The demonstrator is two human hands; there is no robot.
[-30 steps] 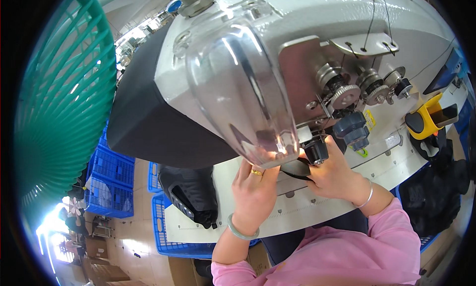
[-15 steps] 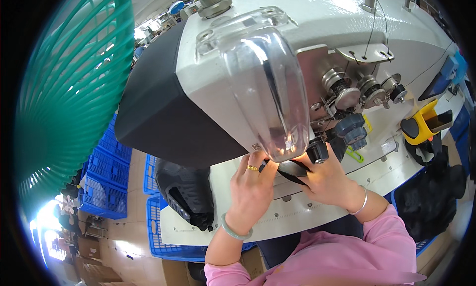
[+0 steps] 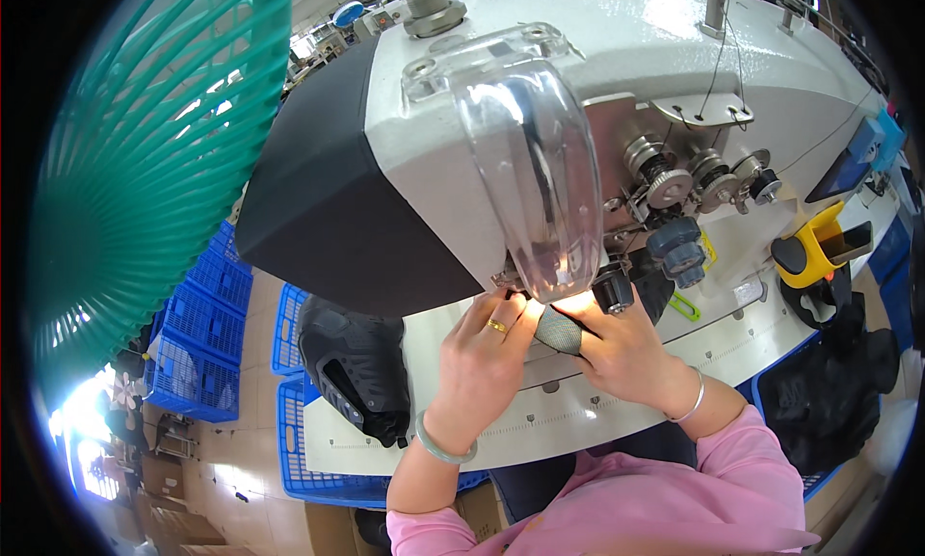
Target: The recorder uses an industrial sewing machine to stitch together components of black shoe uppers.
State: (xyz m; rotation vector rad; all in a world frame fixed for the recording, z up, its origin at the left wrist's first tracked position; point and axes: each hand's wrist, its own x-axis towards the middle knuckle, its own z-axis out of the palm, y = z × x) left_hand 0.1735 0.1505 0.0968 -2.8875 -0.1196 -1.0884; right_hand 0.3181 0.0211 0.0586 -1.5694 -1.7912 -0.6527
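Under the head of a large white sewing machine (image 3: 636, 45), my two hands hold a black piece with a grey woven face (image 3: 559, 331), probably part of a shoe upper. My left hand (image 3: 487, 354), with a gold ring, pinches its left side, fingertips near the lit needle area. My right hand (image 3: 624, 349) grips the right side, thumb toward the middle. The clear plastic guard (image 3: 535, 171) hides the needle and some fingertips. A black shoe upper (image 3: 356, 363) lies on the white table (image 3: 549, 416) left of my left hand.
A green fan guard (image 3: 145, 180) stands close at the left. Blue crates (image 3: 193, 378) are stacked on the floor beyond it. Tension knobs (image 3: 667, 185) jut from the machine above my right hand. Right of it are a yellow holder (image 3: 819, 243) and black pieces (image 3: 819, 392) in a blue basket.
The piece between my hands has turned, so a grey woven face shows where smooth black showed before. Both hands stay at the machine, and the view has shifted slightly.
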